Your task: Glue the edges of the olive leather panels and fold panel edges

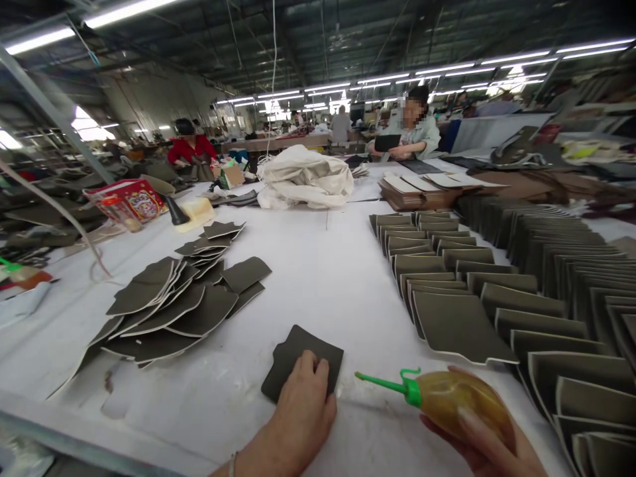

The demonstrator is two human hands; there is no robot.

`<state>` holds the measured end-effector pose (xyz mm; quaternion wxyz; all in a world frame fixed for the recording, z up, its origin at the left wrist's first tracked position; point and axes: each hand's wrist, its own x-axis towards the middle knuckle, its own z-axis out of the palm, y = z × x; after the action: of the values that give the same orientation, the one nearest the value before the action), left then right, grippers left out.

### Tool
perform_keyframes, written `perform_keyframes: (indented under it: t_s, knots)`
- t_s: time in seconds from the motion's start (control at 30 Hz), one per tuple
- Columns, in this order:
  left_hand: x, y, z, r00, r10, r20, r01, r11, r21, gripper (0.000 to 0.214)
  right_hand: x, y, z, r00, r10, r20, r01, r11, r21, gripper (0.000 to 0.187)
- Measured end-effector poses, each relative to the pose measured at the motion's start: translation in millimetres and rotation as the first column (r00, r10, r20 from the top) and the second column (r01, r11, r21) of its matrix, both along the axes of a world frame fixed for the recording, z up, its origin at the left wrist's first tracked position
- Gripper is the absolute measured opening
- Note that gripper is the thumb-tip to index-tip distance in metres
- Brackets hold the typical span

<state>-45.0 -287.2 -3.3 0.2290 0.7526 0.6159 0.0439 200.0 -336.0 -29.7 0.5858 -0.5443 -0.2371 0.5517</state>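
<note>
My left hand [307, 401], fingers curled together, presses on a small dark olive panel [285, 361] lying flat on the white table. The thumb is by the panel's right edge. My right hand [477, 430] is wrapped round a squeeze bottle [462, 401] of amber liquid, which looks like glue. The bottle is tilted on its side, its green nozzle [382, 382] pointing left towards the panel without touching it. To the left lies a loose pile of similar pale-edged panels [199, 308]. On the right, overlapping rows of panels [457, 321] run away from me.
The white table [318, 265] stretches forward to a bundle of pale cloth [305, 175]. Brown stacked pieces [412, 192] lie at the back right. A red patterned bag [132, 199] and a second green-tipped bottle [24, 275] are at left. Two co-workers sit beyond.
</note>
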Motion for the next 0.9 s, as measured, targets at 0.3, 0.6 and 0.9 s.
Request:
perform_keyframes:
  t_s: [0.3,0.6,0.9]
  knots:
    - [24.1,6.3,1.8,0.949,-0.084,-0.303,0.087,0.996,-0.001,0.042,-10.7,15.1,-0.4,0.962,-0.055,0.268,0.044,0.998,0.047,0.074]
    - [10.2,22.8,8.2,0.959,-0.158,-0.236,0.152,0.987,-0.043,0.051,-3.5,19.6,-4.0,0.883,-0.084,0.462,0.021,0.99,0.139,0.064]
    - [-10.0,34.1,-0.9,0.979,-0.202,-0.002,0.202,0.979,0.027,0.057,-37.3,28.3,24.9,0.728,-0.041,0.684,-0.094,0.983,0.159,0.06]
